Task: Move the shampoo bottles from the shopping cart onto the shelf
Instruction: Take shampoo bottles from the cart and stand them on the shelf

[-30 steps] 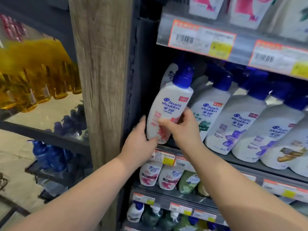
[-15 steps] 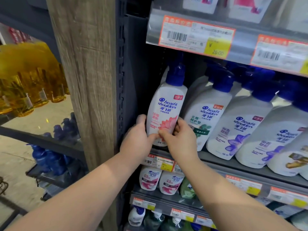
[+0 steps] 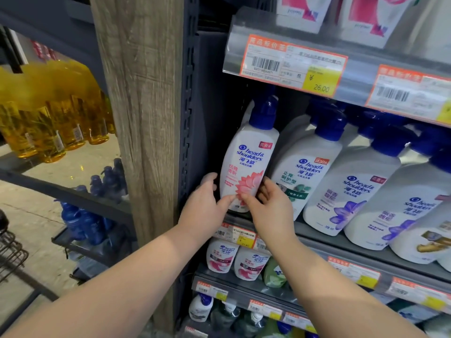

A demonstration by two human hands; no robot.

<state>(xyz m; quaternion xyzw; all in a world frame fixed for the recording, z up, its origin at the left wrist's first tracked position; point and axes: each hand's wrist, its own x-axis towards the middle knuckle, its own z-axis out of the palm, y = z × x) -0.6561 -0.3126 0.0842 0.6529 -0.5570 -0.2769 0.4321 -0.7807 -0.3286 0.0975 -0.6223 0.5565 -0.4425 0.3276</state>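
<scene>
In the head view, my left hand (image 3: 205, 203) and right hand (image 3: 271, 206) share a grip on the lower sides of the pink-flower shampoo bottle (image 3: 246, 164). Its base is at the front of the shelf (image 3: 329, 242), just right of the wooden post (image 3: 144, 118), and I judge it wants a straight, upright push backward before I let go. Further right of the post the green-label bottle (image 3: 302, 172) crowds it, and the price rail (image 3: 292, 64) hangs close above its pump.

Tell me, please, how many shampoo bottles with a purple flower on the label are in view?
2. One purple-flower bottle stands third from the left on the shelf; the second purple-flower bottle stands just right of it. Others may be hidden behind.
</scene>
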